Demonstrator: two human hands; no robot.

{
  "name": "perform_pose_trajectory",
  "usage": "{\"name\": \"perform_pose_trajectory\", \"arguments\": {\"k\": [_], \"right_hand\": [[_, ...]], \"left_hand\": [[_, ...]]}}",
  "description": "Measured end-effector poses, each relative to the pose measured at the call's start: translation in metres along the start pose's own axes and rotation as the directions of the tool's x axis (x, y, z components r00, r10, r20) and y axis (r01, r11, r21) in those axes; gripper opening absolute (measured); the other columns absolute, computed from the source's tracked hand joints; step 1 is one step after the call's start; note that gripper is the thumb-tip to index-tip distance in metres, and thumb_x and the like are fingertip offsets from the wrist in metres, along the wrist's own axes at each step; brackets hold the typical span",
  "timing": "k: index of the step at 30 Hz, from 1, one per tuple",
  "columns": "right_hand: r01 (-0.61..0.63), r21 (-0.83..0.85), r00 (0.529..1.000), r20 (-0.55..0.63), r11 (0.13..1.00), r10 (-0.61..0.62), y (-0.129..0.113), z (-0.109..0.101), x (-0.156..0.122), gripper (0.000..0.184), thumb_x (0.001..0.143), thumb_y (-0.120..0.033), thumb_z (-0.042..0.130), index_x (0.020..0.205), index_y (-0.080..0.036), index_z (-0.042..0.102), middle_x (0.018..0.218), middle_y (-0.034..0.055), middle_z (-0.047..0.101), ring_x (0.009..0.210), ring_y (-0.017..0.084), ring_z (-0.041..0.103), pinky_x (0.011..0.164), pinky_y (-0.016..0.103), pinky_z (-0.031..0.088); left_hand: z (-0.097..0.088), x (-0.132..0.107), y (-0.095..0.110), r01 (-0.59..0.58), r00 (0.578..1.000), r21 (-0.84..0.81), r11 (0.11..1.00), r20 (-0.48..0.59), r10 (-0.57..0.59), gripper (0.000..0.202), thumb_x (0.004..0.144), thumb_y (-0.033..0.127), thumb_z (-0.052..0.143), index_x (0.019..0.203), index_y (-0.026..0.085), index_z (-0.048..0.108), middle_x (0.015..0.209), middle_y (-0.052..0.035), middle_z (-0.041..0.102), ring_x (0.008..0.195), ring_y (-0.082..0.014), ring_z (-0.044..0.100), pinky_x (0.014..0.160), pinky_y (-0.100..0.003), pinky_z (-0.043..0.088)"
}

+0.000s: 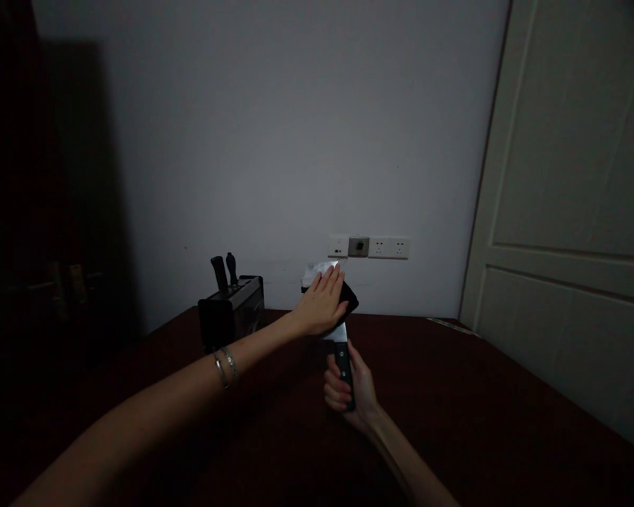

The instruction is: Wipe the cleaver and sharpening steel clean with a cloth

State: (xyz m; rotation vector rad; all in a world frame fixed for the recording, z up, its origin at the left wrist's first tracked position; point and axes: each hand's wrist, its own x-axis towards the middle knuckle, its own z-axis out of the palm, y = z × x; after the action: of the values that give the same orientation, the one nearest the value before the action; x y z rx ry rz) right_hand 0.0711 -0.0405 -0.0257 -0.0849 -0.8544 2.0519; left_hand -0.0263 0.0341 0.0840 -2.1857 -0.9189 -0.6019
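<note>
A cleaver (334,334) with a broad, pale blade and a black riveted handle is held up over the dark table. My right hand (360,384) is closed around its handle. Across the middle of the blade lies a black cloth (351,298). My left hand (322,301) rests flat over the cloth, fingers stretched out, pressing it against the blade. The blade's upper end shows beyond my fingertips; its middle is covered by hand and cloth.
At the left on the table (412,401) stands a knife block (231,310) with black handles sticking out. Wall sockets (389,248) sit behind my hands. A pale panelled door (570,211) borders the right side. A flat strip (454,327) lies near the table's back right corner.
</note>
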Motion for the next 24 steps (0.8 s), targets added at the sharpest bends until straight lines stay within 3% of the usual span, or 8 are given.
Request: {"name": "perform_pose_trajectory", "arguments": {"k": [3, 10, 14, 19, 21, 24], "right_hand": [[0.005, 0.005, 1.0, 0.015, 1.0, -0.005, 0.0, 0.001, 0.0, 0.053, 0.08, -0.062, 0.035, 0.051, -0.018, 0.043, 0.031, -0.0092, 0.028, 0.026, 0.002, 0.013, 0.026, 0.014, 0.016], [-0.045, 0.039, 0.999, 0.031, 0.998, 0.044, 0.008, 0.003, 0.0, 0.054, 0.081, -0.062, 0.033, 0.051, -0.018, 0.044, 0.032, -0.0086, 0.029, 0.026, 0.003, 0.015, 0.027, 0.014, 0.018], [-0.025, 0.024, 0.999, 0.028, 0.999, 0.024, 0.005, 0.002, 0.001, 0.054, 0.081, -0.062, 0.033, 0.05, -0.018, 0.043, 0.032, -0.0089, 0.028, 0.026, 0.003, 0.014, 0.027, 0.014, 0.017], [0.036, 0.023, 0.999, 0.025, 0.999, -0.037, -0.001, 0.0, 0.001, 0.053, 0.082, -0.059, 0.034, 0.051, -0.017, 0.044, 0.033, -0.0089, 0.028, 0.027, 0.003, 0.014, 0.027, 0.014, 0.017], [0.033, 0.027, 0.999, 0.025, 0.999, -0.034, 0.0, 0.001, 0.0, 0.053, 0.082, -0.058, 0.033, 0.051, -0.017, 0.045, 0.033, -0.0087, 0.028, 0.027, 0.003, 0.014, 0.027, 0.014, 0.017], [0.01, 0.04, 1.0, 0.023, 0.999, -0.011, 0.003, 0.003, 0.0, 0.053, 0.082, -0.058, 0.033, 0.05, -0.017, 0.045, 0.033, -0.0086, 0.027, 0.027, 0.003, 0.014, 0.027, 0.014, 0.017]], "left_hand": [[-0.001, 0.007, -0.007, -0.009, 1.0, -0.009, 1.0, 0.006, 0.009, 0.061, 0.089, 0.041, 0.022, 0.138, 0.004, 0.016, 0.147, -0.016, 0.012, 0.136, -0.0232, 0.006, 0.109, -0.038, 0.01], [0.003, 0.045, -0.047, 0.132, 0.988, -0.031, 0.991, 0.09, -0.128, 0.062, 0.088, 0.039, 0.022, 0.136, 0.0, 0.022, 0.145, -0.0195, 0.017, 0.134, -0.0262, 0.013, 0.109, -0.039, 0.013], [0.003, 0.034, -0.036, 0.124, 0.991, -0.027, 0.992, 0.061, -0.122, 0.062, 0.089, 0.04, 0.02, 0.137, 0.001, 0.02, 0.146, -0.0194, 0.014, 0.135, -0.0258, 0.011, 0.108, -0.04, 0.012], [0.006, 0.009, -0.009, -0.047, 0.998, -0.011, 0.999, 0.043, 0.047, 0.063, 0.089, 0.042, 0.018, 0.138, 0.004, 0.015, 0.147, -0.0156, 0.012, 0.135, -0.0233, 0.007, 0.109, -0.038, 0.009], [0.006, 0.011, -0.01, -0.048, 0.997, -0.013, 0.999, 0.058, 0.049, 0.063, 0.089, 0.043, 0.017, 0.138, 0.004, 0.015, 0.147, -0.0158, 0.012, 0.135, -0.0229, 0.008, 0.109, -0.037, 0.009], [0.005, 0.025, -0.026, 0.048, 0.996, -0.027, 0.998, 0.082, -0.045, 0.063, 0.089, 0.042, 0.017, 0.138, 0.002, 0.016, 0.146, -0.0169, 0.013, 0.135, -0.0241, 0.011, 0.109, -0.037, 0.012]]}}
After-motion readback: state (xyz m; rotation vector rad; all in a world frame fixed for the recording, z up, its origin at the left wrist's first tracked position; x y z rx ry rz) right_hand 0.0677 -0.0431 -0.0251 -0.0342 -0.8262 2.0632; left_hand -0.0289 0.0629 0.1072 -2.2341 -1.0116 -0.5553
